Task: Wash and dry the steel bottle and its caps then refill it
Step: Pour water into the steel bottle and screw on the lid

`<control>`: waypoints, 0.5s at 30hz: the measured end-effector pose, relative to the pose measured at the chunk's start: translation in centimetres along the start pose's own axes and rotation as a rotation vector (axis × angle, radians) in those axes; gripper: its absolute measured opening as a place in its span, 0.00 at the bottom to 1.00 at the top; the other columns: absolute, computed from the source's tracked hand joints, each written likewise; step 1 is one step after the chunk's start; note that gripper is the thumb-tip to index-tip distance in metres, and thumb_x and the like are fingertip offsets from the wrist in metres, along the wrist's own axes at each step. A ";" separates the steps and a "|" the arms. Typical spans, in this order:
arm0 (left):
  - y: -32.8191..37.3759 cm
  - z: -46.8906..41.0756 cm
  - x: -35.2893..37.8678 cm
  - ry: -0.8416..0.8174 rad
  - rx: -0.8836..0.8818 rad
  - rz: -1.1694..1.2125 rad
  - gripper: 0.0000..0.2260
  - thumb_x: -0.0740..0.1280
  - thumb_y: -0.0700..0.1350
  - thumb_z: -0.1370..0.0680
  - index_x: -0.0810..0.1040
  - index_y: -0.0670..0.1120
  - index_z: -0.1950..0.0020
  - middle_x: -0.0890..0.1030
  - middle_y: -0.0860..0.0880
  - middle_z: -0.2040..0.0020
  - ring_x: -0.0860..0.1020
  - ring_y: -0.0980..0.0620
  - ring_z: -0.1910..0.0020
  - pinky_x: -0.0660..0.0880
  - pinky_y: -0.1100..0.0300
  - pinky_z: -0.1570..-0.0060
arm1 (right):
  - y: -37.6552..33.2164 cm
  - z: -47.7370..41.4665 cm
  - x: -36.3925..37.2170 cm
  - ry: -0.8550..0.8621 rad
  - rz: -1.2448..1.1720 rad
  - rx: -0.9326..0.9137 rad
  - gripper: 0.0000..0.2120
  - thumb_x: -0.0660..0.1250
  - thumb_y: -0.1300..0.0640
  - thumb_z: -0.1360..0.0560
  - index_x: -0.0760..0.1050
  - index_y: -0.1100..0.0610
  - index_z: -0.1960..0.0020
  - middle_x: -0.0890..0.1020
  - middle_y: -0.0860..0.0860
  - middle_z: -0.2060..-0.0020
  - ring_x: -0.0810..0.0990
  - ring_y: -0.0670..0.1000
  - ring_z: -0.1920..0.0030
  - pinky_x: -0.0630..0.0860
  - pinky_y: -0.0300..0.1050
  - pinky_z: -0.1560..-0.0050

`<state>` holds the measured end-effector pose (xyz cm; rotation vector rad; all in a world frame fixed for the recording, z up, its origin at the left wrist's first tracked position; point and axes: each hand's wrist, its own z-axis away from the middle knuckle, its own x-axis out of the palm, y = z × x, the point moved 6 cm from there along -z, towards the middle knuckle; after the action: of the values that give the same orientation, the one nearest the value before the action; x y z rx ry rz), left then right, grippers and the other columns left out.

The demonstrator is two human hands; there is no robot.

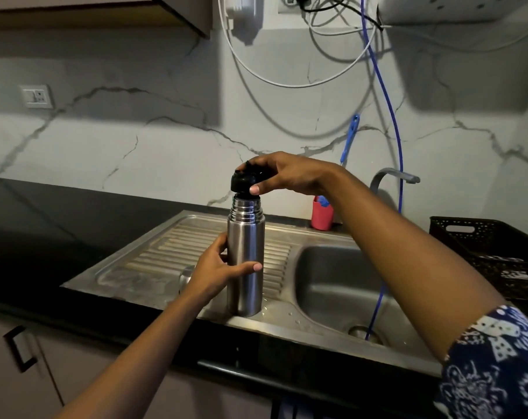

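A tall steel bottle (247, 237) stands upright on the ribbed draining board of the steel sink (153, 258), its threaded neck bare. My left hand (218, 266) grips the bottle's body from the left, thumb across the front. My right hand (282, 175) holds a black inner cap (241, 181) from above, right at the bottle's mouth; I cannot tell whether the cap sits in the neck or just above it. A rounded steel object (186, 275), perhaps the outer cap, lies on the board, partly hidden behind my left wrist.
The sink basin (344, 285) lies to the right, with a blue hose (389, 122) hanging into its drain. A grey tap (392, 175) and a red cup (321, 216) stand behind the basin. A dark plastic crate (492, 240) sits at far right. Black counter (44, 225) extends left.
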<state>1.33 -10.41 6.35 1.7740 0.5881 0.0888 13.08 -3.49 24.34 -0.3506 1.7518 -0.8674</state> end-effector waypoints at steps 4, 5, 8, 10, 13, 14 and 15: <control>-1.5 0.8 0.4 -0.070 -0.022 0.011 0.48 0.80 0.64 0.51 0.68 0.56 0.33 0.77 0.52 0.38 0.78 0.51 0.42 0.77 0.57 0.48 | 0.1 -0.5 -0.4 -0.033 0.043 -0.003 0.21 0.69 0.63 0.27 0.72 0.56 0.35 0.78 0.52 0.40 0.76 0.50 0.38 0.72 0.47 0.35; -1.7 0.8 0.4 -0.078 -0.024 0.020 0.48 0.80 0.63 0.51 0.68 0.55 0.34 0.77 0.52 0.38 0.78 0.51 0.42 0.77 0.58 0.48 | 0.3 -0.6 -0.5 -0.032 0.041 0.004 0.22 0.69 0.63 0.27 0.71 0.56 0.35 0.78 0.52 0.40 0.76 0.50 0.38 0.71 0.47 0.35; -1.8 0.6 0.4 -0.091 -0.024 0.025 0.47 0.80 0.61 0.50 0.67 0.56 0.34 0.77 0.52 0.39 0.78 0.52 0.42 0.77 0.56 0.46 | 0.4 -0.8 -0.3 -0.059 0.080 0.031 0.24 0.70 0.63 0.28 0.71 0.57 0.33 0.78 0.51 0.40 0.76 0.49 0.38 0.72 0.46 0.36; -1.9 0.4 0.4 -0.102 -0.019 0.023 0.47 0.80 0.60 0.49 0.67 0.56 0.33 0.78 0.51 0.39 0.78 0.52 0.42 0.77 0.52 0.43 | 0.5 -0.9 0.4 -0.111 0.155 0.058 0.25 0.71 0.63 0.29 0.71 0.56 0.33 0.78 0.51 0.39 0.76 0.49 0.39 0.73 0.46 0.37; -2.1 0.3 0.4 -0.108 -0.020 0.025 0.45 0.81 0.60 0.48 0.66 0.59 0.34 0.78 0.51 0.38 0.78 0.51 0.41 0.76 0.48 0.41 | 1.1 -1.1 1.2 -0.113 0.164 0.070 0.25 0.73 0.62 0.31 0.73 0.55 0.35 0.79 0.51 0.41 0.77 0.50 0.40 0.73 0.50 0.37; -2.2 0.3 0.3 -0.102 -0.019 0.021 0.45 0.81 0.60 0.48 0.66 0.60 0.35 0.77 0.52 0.38 0.78 0.51 0.40 0.76 0.48 0.41 | 1.3 -1.1 1.2 -0.092 0.144 0.069 0.25 0.74 0.62 0.32 0.74 0.55 0.36 0.80 0.51 0.42 0.77 0.51 0.40 0.73 0.51 0.37; -2.1 0.4 0.4 -0.096 -0.015 0.015 0.44 0.80 0.60 0.48 0.66 0.60 0.35 0.77 0.52 0.38 0.77 0.51 0.41 0.76 0.49 0.41 | 1.6 -1.0 1.3 -0.063 0.136 0.070 0.25 0.75 0.61 0.33 0.74 0.54 0.37 0.80 0.50 0.43 0.78 0.51 0.41 0.73 0.51 0.37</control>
<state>1.08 -10.24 4.23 1.7582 0.5041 0.0184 11.96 -2.76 22.47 -0.2076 1.6624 -0.8087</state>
